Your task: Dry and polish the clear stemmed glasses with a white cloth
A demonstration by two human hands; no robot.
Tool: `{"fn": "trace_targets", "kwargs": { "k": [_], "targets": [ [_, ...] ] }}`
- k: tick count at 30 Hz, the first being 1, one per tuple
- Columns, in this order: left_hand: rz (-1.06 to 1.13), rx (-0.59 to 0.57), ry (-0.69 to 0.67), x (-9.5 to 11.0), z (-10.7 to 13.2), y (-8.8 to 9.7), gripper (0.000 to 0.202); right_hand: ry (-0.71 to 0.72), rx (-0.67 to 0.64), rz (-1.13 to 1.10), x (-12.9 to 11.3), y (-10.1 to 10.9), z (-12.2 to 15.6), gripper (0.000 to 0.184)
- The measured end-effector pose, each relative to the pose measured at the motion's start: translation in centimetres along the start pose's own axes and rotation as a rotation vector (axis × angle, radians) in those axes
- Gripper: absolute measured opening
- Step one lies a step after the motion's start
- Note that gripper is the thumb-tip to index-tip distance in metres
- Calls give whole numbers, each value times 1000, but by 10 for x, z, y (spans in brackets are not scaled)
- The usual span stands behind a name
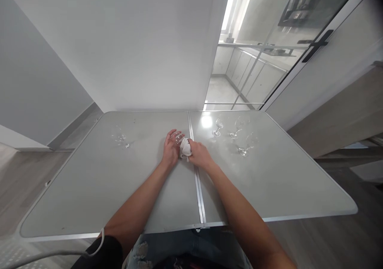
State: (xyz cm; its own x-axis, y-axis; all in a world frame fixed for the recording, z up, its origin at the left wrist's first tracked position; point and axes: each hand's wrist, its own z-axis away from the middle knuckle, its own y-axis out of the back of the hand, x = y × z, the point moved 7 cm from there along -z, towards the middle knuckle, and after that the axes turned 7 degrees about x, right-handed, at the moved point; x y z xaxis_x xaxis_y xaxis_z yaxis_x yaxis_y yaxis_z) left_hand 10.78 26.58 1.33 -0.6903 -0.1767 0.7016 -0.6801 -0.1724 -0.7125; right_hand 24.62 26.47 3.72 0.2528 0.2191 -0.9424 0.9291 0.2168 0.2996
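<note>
My left hand (170,148) is wrapped around the bowl of a clear wine glass (177,137) over the middle of the table. In my right hand (199,152) is a bunched white cloth (185,148), pressed against the lower end of the glass. The cloth and fingers hide the stem and foot. To the right stand several clear stemmed glasses, among them one near the back (217,127), one beside it (235,130) and a nearer one (243,151). At the left lies another clear glass object (120,138), its outline faint, with a small white bit at it.
The grey folding table (104,193) has a metal seam (197,189) down its middle and a white wall (149,53) behind. A glass sliding door (254,61) with a black handle (317,45) is at the back right. A pale cable (56,253) runs past my left arm.
</note>
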Motion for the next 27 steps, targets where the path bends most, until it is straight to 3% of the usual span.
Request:
{"fn": "trace_targets", "kwargs": {
  "k": [3, 8, 11, 16, 20, 22, 24, 27],
  "targets": [
    [-3, 10, -9, 0, -2, 2, 40, 2, -28, -21, -1, -1, -1, 27],
    [-25, -22, 6, -4, 0, -3, 54, -286, -109, -611, 12, -6, 1, 34],
    [-54, -68, 42, -8, 3, -7, 53, -345, -92, -739, 16, -5, 1, 34],
    [-97, -110, 68, -14, 3, -8, 57, -269, -56, -657, 16, -1, -3, 36],
    [-146, 15, -60, -8, -3, 3, 61, -25, 107, -126, 6, 13, -7, 30],
    [-154, 34, -86, -6, -4, 5, 61, 55, 113, 71, 0, 13, -6, 27],
    [-138, 13, -68, -6, -3, 4, 60, 29, 45, 3, 0, 10, -5, 26],
    [-109, -48, 9, -8, 0, -1, 57, -169, -108, -379, 7, 3, -2, 35]
  ]
}}
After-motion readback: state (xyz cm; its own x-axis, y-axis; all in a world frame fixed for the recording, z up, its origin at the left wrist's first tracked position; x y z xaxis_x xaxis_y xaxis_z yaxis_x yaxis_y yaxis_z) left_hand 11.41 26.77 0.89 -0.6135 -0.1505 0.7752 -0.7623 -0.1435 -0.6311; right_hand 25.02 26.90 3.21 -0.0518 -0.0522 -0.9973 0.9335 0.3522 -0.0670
